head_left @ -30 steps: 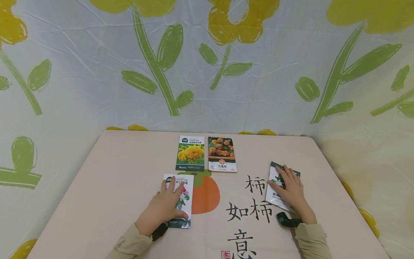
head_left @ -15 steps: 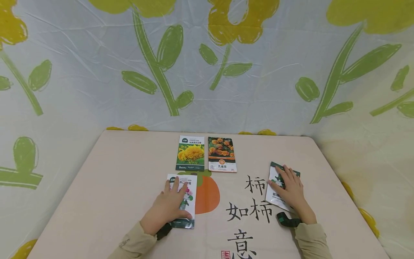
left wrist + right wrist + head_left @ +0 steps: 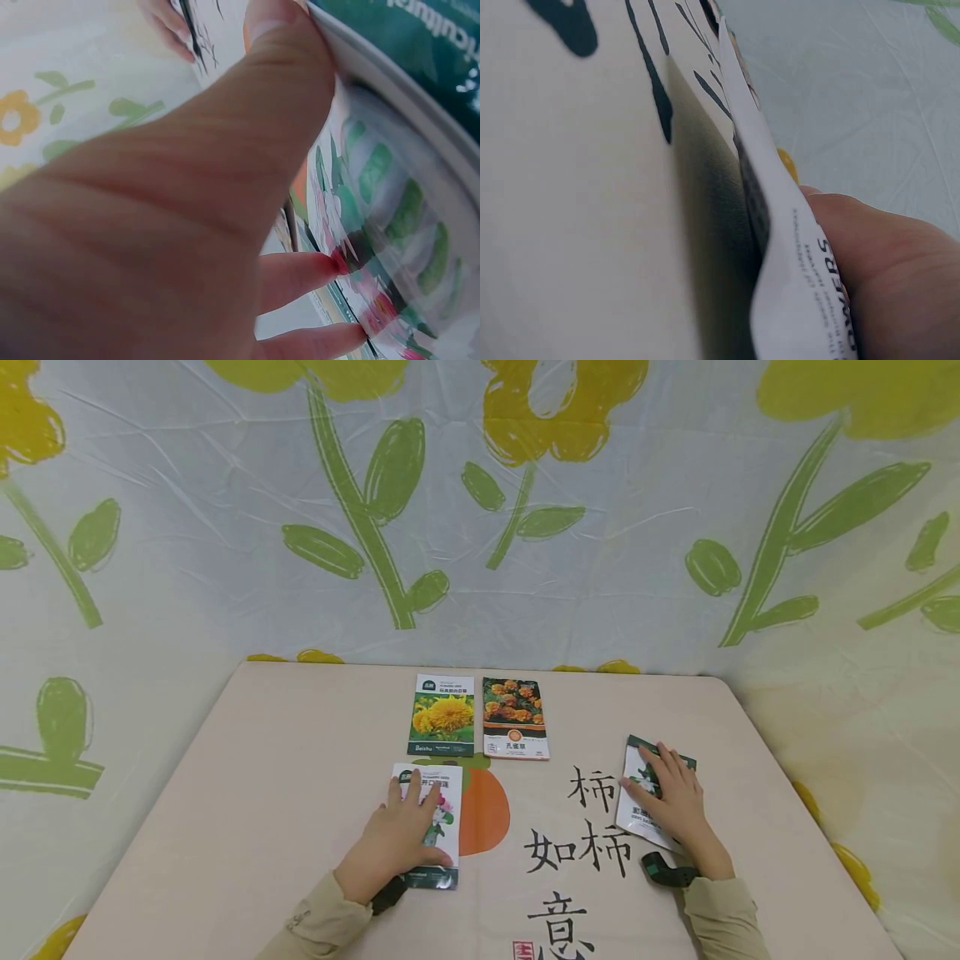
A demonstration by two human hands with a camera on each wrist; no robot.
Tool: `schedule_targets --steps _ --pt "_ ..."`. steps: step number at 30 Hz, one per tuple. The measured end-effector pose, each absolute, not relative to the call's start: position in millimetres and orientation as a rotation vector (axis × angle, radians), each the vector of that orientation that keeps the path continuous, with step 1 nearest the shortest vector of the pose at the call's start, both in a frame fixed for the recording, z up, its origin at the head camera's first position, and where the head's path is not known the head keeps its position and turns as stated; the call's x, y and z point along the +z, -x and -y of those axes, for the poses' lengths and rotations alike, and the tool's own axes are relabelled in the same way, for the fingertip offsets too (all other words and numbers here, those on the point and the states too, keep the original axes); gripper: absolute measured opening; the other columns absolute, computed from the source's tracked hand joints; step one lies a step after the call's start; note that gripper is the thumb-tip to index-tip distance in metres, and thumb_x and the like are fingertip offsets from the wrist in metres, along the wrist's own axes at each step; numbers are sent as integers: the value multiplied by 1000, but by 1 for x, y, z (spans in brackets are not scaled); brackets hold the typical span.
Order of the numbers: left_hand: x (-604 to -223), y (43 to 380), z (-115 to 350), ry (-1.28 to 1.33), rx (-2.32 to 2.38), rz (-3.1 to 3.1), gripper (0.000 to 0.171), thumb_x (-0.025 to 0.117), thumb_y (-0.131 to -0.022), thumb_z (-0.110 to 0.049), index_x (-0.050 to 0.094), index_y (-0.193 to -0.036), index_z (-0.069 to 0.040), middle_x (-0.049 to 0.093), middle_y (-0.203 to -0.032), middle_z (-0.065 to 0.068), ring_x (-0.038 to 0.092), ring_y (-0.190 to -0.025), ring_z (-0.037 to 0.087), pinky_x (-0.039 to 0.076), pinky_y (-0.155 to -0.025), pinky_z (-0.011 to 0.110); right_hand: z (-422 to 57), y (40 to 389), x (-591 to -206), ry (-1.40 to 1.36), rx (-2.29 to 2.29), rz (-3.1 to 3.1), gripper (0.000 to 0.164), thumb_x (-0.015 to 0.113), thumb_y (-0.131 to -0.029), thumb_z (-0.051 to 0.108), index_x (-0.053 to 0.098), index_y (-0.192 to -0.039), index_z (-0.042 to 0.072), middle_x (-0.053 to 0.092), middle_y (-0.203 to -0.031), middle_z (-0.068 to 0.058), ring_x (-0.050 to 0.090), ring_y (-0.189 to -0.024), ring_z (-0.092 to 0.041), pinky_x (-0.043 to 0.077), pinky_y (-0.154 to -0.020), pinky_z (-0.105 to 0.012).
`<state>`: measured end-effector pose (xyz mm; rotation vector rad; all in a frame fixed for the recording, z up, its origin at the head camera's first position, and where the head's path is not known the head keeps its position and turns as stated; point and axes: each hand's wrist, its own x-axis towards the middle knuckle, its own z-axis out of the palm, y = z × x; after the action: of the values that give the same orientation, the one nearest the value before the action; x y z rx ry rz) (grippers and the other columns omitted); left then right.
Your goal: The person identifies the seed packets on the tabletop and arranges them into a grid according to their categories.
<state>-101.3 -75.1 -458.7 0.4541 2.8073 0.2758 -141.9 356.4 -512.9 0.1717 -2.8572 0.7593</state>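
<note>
Evidently flat-handed work: left hand [image 3: 401, 835] had its fingers spread apart over the left packet [image 3: 450, 802], which lay beneath them. Right hand [image 3: 675, 797] also had fingers apart, resting on the right packet [image 3: 632, 810]; the edge by its thumb stood off the counter [image 3: 300, 743]. Yellow packet [image 3: 442, 718] and orange packet [image 3: 516, 718] lay beyond the left fingers. Packets seemed light, bendy, rather slippery; long edges looked the best hold.

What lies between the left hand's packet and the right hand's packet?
In the head view, just a printed orange fruit and black writing lie between the left packet and the right packet.
</note>
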Motion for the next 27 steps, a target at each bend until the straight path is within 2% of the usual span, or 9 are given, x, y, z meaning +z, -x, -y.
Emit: schedule_targets --steps 10,20,27 --pt "-463 101 72 -482 233 -2826 110 82 -63 -66 43 -148 -9 31 -154 27 33 -134 54 53 -88 58 -355 143 -514 -180 758 2863 74 65 -93 42 38 -149 4 22 -156 -31 12 -144 -52 4 -107 -76" --pt "-457 101 69 -487 266 -2776 116 85 -59 -65 40 -151 -8 28 -156 26 31 -137 54 57 -82 52 -355 143 -513 -170 764 2869 73 65 -93 41 37 -150 3 21 -157 -31 11 -144 -52 3 -107 -76" --pt "-455 103 66 -448 276 -2748 118 87 -58 -61 38 -152 -10 26 -158 24 26 -140 54 57 -85 50 -355 142 -511 -163 772 2863 73 65 -93 40 38 -149 3 21 -157 -31 11 -144 -52 4 -107 -77"
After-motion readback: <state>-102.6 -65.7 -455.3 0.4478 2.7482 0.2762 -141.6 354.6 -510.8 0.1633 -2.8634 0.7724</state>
